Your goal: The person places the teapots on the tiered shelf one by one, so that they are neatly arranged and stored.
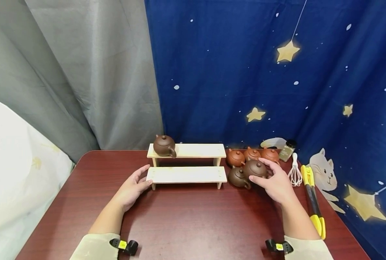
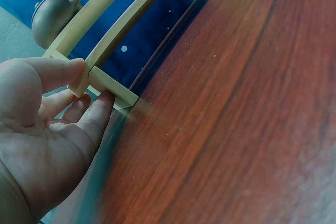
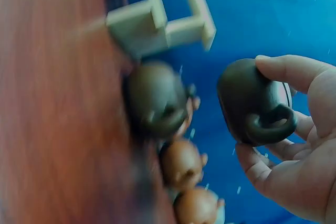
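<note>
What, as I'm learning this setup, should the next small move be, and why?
Probably carry the held teapot left toward the upper shelf: the right hand grips it, another teapot sits at that shelf's left end with room beside it, and the left hand holds the end of the lower shelf.

There are three dark brown teapots [image 1: 163, 146] and three reddish-brown teapots [image 1: 236, 158], six altogether. One wooden rack [image 1: 186, 174] has two steps. There is one jar [image 1: 287, 151], one whisk [image 1: 295, 175] and one yellow-and-black tool [image 1: 313, 198], all on one worktop [image 1: 209, 224]. Two hands show, one left hand [image 1: 134, 186] and one right hand [image 1: 275, 182]. Four yellow stars [image 1: 288, 51] show on one blue curtain [image 1: 212, 79].
</note>
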### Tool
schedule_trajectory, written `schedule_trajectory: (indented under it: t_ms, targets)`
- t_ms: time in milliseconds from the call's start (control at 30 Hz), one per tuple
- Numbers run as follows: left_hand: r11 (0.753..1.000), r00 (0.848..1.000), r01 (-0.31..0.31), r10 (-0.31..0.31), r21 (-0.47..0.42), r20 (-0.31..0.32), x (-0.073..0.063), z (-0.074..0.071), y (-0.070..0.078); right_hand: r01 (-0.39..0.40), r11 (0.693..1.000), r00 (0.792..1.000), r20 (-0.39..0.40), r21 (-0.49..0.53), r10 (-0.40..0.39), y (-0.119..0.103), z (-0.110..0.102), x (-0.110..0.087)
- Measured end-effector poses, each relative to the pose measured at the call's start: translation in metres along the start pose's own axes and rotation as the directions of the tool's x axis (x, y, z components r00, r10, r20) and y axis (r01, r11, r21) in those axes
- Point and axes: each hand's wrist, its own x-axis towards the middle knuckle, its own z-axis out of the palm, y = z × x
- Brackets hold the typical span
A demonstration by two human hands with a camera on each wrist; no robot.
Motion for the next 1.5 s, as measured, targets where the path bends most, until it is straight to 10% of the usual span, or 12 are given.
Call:
schedule_trajectory:
  t_ms: [733, 1500]
  targets:
    - [1.0, 1.0, 0.013, -0.013, 0.002, -0.006, -0.001, 0.001, 0.001, 0.189, 0.974, 0.963, 0.169, 0.129, -0.209, -0.114, 0.093, 0.06]
    - [1.0, 1.0, 0.012, -0.012, 0.004, 0.0, 0.0, 0.002, 0.001, 0.172, 0.981, 0.956, 0.226, 0.096, -0.189, -0.135, 0.158, 0.113]
